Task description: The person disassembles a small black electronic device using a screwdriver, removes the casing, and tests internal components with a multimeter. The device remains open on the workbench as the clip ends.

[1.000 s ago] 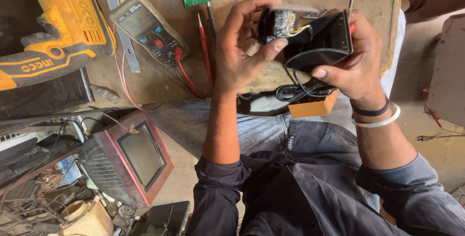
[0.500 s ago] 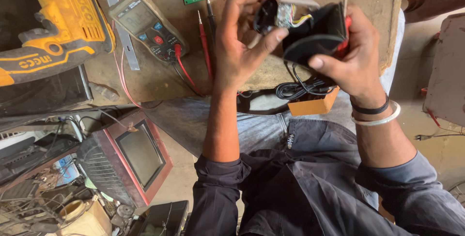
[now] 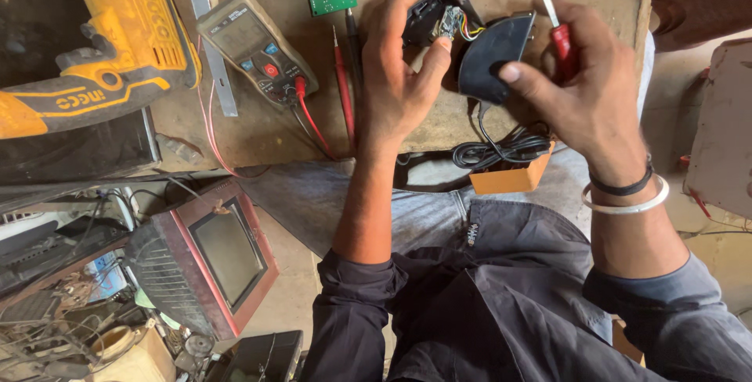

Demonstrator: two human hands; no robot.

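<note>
Halves now split: left hand fingers grasp base, right hand fingers grasp cover, screwdriver.

The cover under the right hand looks like smooth black plastic with a dull sheen; at its 9 o'clock the base by the left hand is the same black plastic, with bare coloured wires showing inside. The screwdriver has a bright metal shaft and a glossy red plastic handle. The bench is rough, scuffed, matt wood. At its 10 o'clock lies a drill in worn yellow plastic. The meter has a dusty olive plastic case. The sleeves are dark matt cloth.
</note>
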